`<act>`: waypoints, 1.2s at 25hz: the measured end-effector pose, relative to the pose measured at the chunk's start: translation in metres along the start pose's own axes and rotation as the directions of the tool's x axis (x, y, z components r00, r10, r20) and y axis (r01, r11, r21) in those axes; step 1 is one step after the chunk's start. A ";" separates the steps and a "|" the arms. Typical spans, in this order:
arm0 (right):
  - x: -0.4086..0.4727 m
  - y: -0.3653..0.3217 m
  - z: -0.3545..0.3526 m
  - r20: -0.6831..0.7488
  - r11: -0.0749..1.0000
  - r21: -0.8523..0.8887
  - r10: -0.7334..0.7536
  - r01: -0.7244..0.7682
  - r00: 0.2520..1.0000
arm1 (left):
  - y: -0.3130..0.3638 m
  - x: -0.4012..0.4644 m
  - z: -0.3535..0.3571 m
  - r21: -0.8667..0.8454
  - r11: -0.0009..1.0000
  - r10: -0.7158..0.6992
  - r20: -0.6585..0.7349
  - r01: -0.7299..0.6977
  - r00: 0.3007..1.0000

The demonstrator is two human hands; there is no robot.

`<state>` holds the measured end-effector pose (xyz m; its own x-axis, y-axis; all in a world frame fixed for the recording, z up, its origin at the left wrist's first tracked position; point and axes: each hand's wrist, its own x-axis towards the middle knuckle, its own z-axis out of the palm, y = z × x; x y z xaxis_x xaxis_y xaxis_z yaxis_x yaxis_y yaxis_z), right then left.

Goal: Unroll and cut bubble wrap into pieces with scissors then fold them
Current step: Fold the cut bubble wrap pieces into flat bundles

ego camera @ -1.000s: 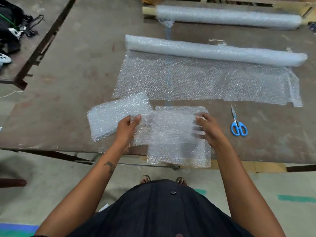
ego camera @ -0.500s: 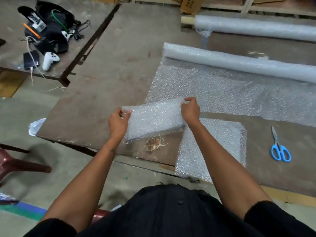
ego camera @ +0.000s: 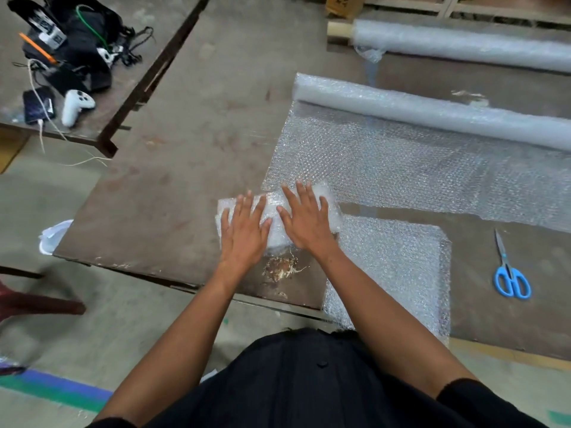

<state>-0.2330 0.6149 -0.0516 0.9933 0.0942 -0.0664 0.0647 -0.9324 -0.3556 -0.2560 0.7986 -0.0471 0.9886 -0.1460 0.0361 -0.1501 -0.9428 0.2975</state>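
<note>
A folded bubble wrap piece (ego camera: 329, 205) lies near the front of the brown table (ego camera: 173, 186). My left hand (ego camera: 245, 233) and my right hand (ego camera: 306, 219) press flat on it, fingers straight and spread. To its right lies another cut bubble wrap sheet (ego camera: 398, 273), hanging a little over the table's front edge. Behind the hands the bubble wrap roll (ego camera: 432, 114) lies partly unrolled, its loose sheet (ego camera: 417, 168) spread toward me. Blue-handled scissors (ego camera: 509, 273) lie on the table at the right, untouched.
A second bubble wrap roll (ego camera: 457, 44) lies at the back. A neighbouring table at the left holds a black bag (ego camera: 77, 35), a white game controller (ego camera: 75, 106), a phone and cables. A pale chipped patch (ego camera: 281, 268) marks the table below my hands.
My hands held the folded piece lifted by its ends; now it lies on the table and both palms press it flat. The view has shifted left since a second ago.
</note>
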 end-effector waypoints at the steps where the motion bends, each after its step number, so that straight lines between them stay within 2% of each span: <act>1: 0.000 0.008 0.006 0.017 1.000 0.007 -0.014 0.014 1.000 | -0.011 -0.003 0.007 -0.001 0.999 -0.043 0.061 0.044 0.997; 5: -0.002 0.043 0.004 0.010 0.996 0.006 -0.092 0.092 0.996 | -0.037 -0.012 0.011 0.000 0.999 -0.044 0.083 0.044 0.996; 9: -0.019 0.067 -0.014 -0.032 0.991 0.129 0.043 -0.038 0.999 | -0.022 -0.019 0.003 -0.014 0.999 -0.038 -0.017 0.038 0.999; 12: -0.051 0.092 -0.027 -0.098 0.982 0.143 0.135 -0.120 0.986 | 0.007 -0.026 0.002 -0.067 0.998 0.016 -0.067 -0.020 0.998; 15: -0.086 0.116 -0.032 -0.201 0.970 0.100 0.237 -0.221 0.950 | 0.052 -0.026 0.008 -0.146 0.985 0.089 -0.056 -0.096 0.994; 18: -0.119 0.143 -0.030 -0.343 0.921 0.054 0.380 -0.387 0.859 | 0.103 -0.025 0.016 -0.227 0.951 0.215 -0.013 -0.212 0.977; 21: -0.140 0.174 -0.041 -0.437 0.787 0.052 0.571 -0.615 0.694 | 0.153 -0.026 0.029 -0.308 0.880 0.386 0.020 -0.362 0.922; 24: -0.154 0.214 -0.064 -0.339 0.647 0.082 0.734 -0.758 0.589 | 0.202 -0.033 0.050 -0.477 0.791 0.486 0.110 -0.383 0.867; 26: -0.157 0.241 -0.076 -0.239 0.642 0.107 0.758 -0.760 0.607 | 0.228 -0.041 0.063 -0.551 0.753 0.519 0.160 -0.360 0.839; 28: -0.154 0.261 -0.085 -0.139 0.702 0.158 0.712 -0.695 0.688 | 0.247 -0.047 0.070 -0.588 0.746 0.514 0.212 -0.312 0.831; 30: -0.146 0.277 -0.093 -0.104 0.747 0.191 0.660 -0.636 0.744 | 0.260 -0.049 0.075 -0.576 0.760 0.512 0.245 -0.301 0.824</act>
<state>-0.3515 0.3103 -0.0539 0.7917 -0.5816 -0.1870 -0.6019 -0.6901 -0.4018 -0.3446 0.5384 -0.0427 0.7352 -0.6759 -0.0514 -0.4062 -0.4999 0.7649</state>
